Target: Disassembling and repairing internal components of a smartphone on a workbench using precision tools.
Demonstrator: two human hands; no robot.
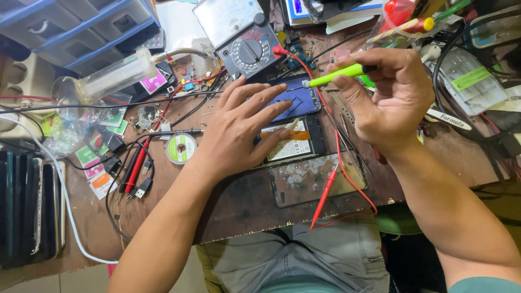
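left hand lay flat, fingers spread, pinning opened phone mid-bench | right hand pinched green screwdriver, tip at phone's far edge | judged: steady downward pressure; tip square; multimeter just beyond

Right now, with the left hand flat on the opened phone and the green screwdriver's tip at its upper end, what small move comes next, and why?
Probably hold the left hand pressed down and seat the green screwdriver tip squarely before turning. The right hand grips it nearly level, its tip at the upper end of the opened phone, so it could slip. The red probe lead runs close beside the phone.
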